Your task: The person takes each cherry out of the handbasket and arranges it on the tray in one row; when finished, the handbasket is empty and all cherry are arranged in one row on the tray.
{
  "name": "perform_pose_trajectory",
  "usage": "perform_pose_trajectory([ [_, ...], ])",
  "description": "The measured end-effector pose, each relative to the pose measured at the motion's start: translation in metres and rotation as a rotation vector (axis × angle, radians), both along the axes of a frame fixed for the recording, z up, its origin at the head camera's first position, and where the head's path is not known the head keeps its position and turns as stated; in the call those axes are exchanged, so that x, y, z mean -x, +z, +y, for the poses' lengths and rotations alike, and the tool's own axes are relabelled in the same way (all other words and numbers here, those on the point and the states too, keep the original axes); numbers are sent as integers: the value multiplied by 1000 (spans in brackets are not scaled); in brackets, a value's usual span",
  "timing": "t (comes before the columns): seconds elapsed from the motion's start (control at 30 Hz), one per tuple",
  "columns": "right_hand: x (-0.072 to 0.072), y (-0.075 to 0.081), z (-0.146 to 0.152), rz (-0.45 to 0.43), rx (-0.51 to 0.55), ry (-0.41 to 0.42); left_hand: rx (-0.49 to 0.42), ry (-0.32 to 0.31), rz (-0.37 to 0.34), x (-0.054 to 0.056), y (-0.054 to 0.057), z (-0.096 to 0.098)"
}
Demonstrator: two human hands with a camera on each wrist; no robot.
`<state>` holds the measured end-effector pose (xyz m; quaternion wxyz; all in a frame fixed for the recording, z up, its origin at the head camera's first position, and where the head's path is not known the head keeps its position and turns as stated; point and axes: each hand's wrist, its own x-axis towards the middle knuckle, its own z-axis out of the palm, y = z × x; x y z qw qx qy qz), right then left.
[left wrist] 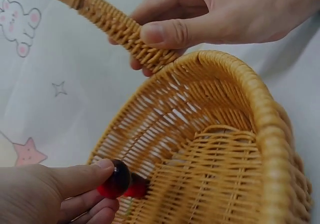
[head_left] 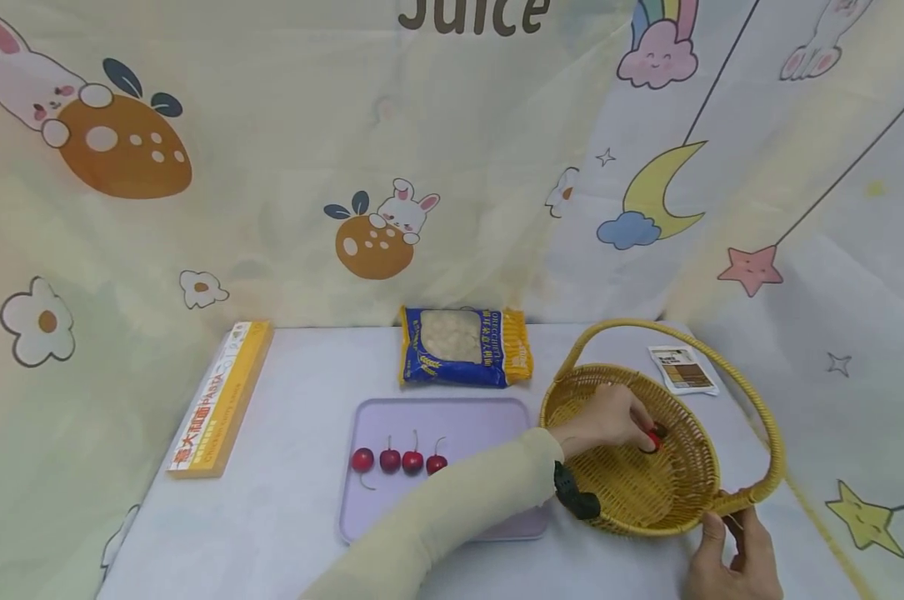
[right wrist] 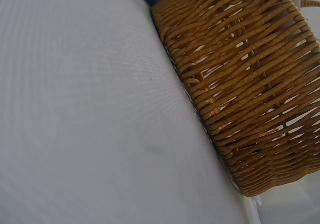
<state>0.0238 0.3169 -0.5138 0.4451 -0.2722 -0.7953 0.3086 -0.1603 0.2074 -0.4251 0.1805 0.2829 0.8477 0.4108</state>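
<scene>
My left hand [head_left: 612, 417] reaches inside the yellow wicker basket [head_left: 624, 492], pinching a dark red cherry [left wrist: 114, 180] between thumb and fingers. Right beside it a second red cherry [left wrist: 138, 186] shows; whether the hand holds it too, I cannot tell. At the basket's near right side, my right hand [head_left: 732, 558] grips the foot of the arched handle [left wrist: 125, 33], thumb on top. Several stemmed cherries [head_left: 412, 462] lie in a row on the lilac tray [head_left: 437, 408], left of the basket and partly behind my left sleeve.
A blue and yellow pasta bag [head_left: 462, 348] lies behind the tray. On the left is a long yellow pasta box [head_left: 222, 400]. A small white and brown packet [head_left: 682, 370] lies behind the basket. A printed cloth [head_left: 272, 167] hangs along the table's back edge.
</scene>
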Motion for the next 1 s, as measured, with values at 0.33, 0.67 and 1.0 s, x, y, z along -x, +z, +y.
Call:
perform_pose_trajectory([
  [0.33,1,-3,-2,-11,27,-23,-37,-30,-14,2,13,-35],
  [0.67,2,-4,7,60,7,50,-43,-41,34,1,23,-74],
  [1.0,3,-8,9,104,-10,75,-101,7,-14,-3,18,-125],
])
